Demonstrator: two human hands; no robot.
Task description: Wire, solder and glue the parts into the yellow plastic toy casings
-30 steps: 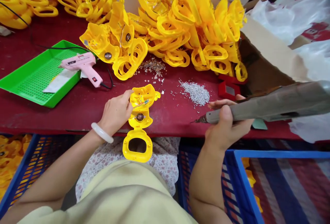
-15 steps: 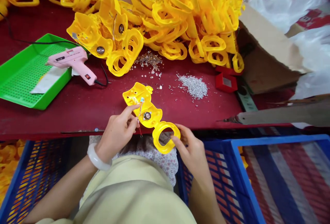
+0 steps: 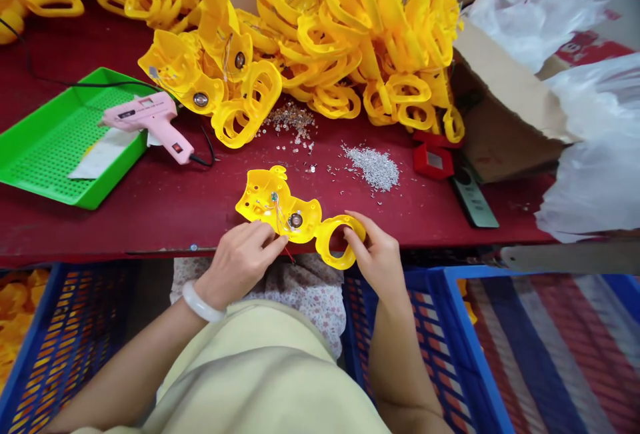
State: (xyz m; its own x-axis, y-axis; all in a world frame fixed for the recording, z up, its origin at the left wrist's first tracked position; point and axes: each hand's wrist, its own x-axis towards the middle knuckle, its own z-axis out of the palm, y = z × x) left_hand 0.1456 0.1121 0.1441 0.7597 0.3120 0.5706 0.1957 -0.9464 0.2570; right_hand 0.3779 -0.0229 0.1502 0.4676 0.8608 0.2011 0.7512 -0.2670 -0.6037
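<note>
A yellow plastic toy shell (image 3: 265,184) lies hollow side up at the table's front edge, its ring-shaped end to the right. Inside it I see a small circuit board (image 3: 275,197), thin wires and a round metal speaker (image 3: 295,220). My left hand (image 3: 245,257) is closed at the shell's near edge, fingertips by the wires; some red wire ends hang below them. My right hand (image 3: 376,251) grips the ring end, thumb inside the opening and fingers over the outer rim.
Yellow shells (image 3: 330,41) are heaped along the back. A pink glue gun (image 3: 160,124) rests against a green tray (image 3: 95,194) at left. Small clear parts (image 3: 293,121), a pile of silvery screws (image 3: 375,167) and a red box (image 3: 433,161) lie beyond the shell. Blue crates (image 3: 453,281) stand below.
The shell has turned flatter, its ring end moving up and right with my right hand. My left hand has shifted from the wires over the shell to its near edge.
</note>
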